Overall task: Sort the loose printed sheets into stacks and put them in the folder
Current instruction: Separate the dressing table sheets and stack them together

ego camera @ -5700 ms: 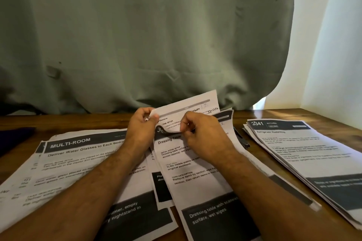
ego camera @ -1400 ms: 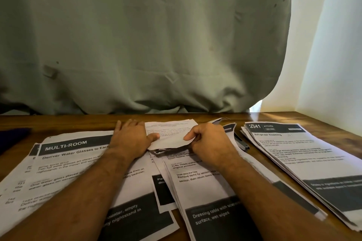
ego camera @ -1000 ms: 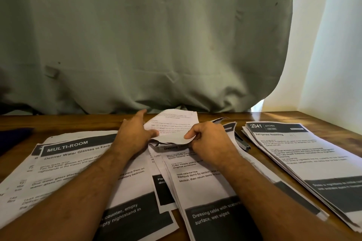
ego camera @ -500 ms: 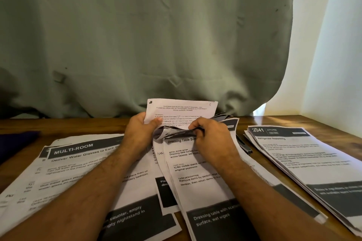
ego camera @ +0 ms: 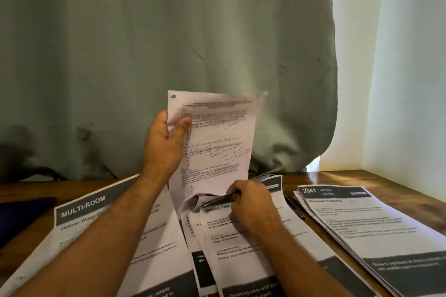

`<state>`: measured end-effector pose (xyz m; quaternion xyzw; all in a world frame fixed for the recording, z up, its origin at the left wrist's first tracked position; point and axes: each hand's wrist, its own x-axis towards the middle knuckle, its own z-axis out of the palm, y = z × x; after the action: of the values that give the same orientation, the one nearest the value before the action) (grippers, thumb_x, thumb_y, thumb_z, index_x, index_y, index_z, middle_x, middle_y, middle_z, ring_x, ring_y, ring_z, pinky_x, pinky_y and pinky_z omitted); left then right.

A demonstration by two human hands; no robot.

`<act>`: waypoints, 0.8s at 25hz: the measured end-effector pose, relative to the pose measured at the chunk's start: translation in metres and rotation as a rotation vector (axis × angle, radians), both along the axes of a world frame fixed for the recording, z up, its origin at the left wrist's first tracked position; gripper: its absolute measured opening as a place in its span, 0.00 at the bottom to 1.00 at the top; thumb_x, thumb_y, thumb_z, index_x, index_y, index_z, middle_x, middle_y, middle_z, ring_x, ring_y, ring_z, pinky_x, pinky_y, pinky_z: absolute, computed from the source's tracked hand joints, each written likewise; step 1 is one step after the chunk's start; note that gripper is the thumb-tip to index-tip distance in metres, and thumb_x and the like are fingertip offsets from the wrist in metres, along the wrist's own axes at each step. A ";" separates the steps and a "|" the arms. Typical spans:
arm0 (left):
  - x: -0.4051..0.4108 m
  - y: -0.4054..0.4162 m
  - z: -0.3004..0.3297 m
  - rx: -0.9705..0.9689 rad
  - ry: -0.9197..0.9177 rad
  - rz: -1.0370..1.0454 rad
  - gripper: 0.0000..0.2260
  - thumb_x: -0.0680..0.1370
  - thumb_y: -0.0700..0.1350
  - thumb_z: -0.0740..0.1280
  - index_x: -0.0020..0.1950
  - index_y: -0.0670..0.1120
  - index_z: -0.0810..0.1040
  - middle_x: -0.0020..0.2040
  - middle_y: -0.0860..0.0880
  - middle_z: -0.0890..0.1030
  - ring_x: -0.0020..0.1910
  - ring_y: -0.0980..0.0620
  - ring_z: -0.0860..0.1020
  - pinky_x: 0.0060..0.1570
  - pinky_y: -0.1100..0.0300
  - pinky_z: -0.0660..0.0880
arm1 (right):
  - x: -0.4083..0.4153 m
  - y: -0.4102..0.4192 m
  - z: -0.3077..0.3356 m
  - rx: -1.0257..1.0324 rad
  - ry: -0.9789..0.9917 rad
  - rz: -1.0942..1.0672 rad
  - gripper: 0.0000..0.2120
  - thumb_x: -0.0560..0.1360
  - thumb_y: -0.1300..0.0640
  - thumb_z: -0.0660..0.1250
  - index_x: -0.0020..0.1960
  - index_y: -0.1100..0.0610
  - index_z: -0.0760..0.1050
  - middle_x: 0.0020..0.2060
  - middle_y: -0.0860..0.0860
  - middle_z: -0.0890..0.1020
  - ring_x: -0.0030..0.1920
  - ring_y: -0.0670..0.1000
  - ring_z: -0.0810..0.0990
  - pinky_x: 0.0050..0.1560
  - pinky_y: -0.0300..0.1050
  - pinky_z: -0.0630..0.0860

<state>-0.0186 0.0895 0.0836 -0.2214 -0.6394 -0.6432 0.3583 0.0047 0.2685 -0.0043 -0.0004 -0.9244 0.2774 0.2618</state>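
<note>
L hand [ego camera: 162,144] pinches 1 raised sheet [ego camera: 217,142]; R hand [ego camera: 251,202] grips crumpled pages [ego camera: 212,200]; 3 stacks.

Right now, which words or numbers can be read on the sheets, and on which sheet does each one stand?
"MULTI-ROOM": header of the left sheet.
"Dressing Table": title of the middle sheet, under the right hand.
"2541 KITCHEN": header of the right stack.
"Refrigerator Restocking": title, same stack.
Raised sheet in the left hand: print too blurred to read.

White black-banded sheets [ego camera: 376,226], grey-green curtain [ego camera: 144,55]
</note>
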 end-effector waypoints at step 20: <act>0.052 -0.061 0.109 0.434 0.028 -0.174 0.10 0.83 0.39 0.65 0.64 0.43 0.76 0.50 0.48 0.87 0.49 0.46 0.86 0.41 0.52 0.84 | 0.053 -0.016 0.058 -0.242 0.991 0.310 0.12 0.78 0.64 0.64 0.57 0.52 0.78 0.52 0.40 0.76 0.54 0.34 0.76 0.53 0.31 0.77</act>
<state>0.0331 0.0282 0.1922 -0.2023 -0.4596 -0.7909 0.3498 0.0580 0.2525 0.0541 0.2372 -0.6405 0.3845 0.6210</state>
